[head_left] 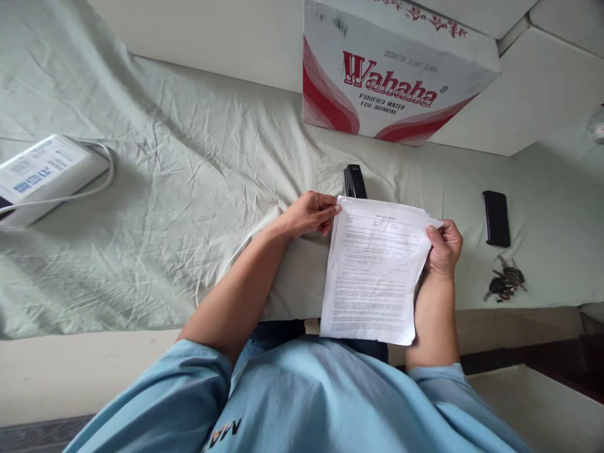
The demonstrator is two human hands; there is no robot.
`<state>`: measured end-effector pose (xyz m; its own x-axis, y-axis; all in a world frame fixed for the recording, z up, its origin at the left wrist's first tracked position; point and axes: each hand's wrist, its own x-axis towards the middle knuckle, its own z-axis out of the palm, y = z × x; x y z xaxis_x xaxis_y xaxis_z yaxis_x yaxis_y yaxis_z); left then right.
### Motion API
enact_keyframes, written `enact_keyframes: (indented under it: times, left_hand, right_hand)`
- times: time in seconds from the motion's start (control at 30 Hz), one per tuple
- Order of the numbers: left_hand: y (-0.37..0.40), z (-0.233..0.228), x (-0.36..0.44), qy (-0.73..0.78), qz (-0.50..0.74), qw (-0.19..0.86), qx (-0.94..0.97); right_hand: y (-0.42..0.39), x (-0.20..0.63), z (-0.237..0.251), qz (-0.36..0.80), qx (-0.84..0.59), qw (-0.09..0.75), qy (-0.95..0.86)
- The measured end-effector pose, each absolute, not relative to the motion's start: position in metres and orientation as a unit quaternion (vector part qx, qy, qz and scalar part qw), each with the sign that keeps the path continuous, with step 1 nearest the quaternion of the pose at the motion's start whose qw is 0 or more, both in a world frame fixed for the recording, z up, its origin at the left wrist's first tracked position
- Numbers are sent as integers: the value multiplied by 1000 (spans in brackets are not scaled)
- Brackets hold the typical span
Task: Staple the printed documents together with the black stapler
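Several printed sheets of paper (370,277), loosely stacked with their edges a little out of line, are held up over the near edge of the cloth-covered table. My left hand (312,214) pinches their upper left corner between thumb and fingers. At the upper right corner, my right hand (443,245) grips the sheets, thumb in front and fingers behind. Just beyond the top edge of the paper lies a black stapler (355,181), its near end hidden by the sheets. The paper hangs down to my lap.
A Wahaha water carton (391,82) stands at the back of the table. A black phone (496,218) and a bunch of keys (506,279) lie to the right. On the far left rests a white box (51,176) with a cable (111,167). Wrinkled pale green cloth (189,163) covers the table.
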<state>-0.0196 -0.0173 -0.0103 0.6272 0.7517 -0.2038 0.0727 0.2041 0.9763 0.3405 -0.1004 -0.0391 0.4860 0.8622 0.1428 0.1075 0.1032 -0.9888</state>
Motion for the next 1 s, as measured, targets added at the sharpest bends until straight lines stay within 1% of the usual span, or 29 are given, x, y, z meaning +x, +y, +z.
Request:
enact_keyframes:
  times: [0.47, 0.8, 1.0]
  left_hand:
    - [-18, -13, -17, 357, 243, 684, 588]
    - [-20, -4, -17, 372, 235, 677, 590]
    - [-19, -6, -15, 380, 230, 666, 600]
  right_hand:
    - [-96, 336, -44, 285, -601, 616, -422]
    - [-94, 335, -45, 280, -601, 618, -424]
    - [-95, 333, -51, 247, -634, 573, -456]
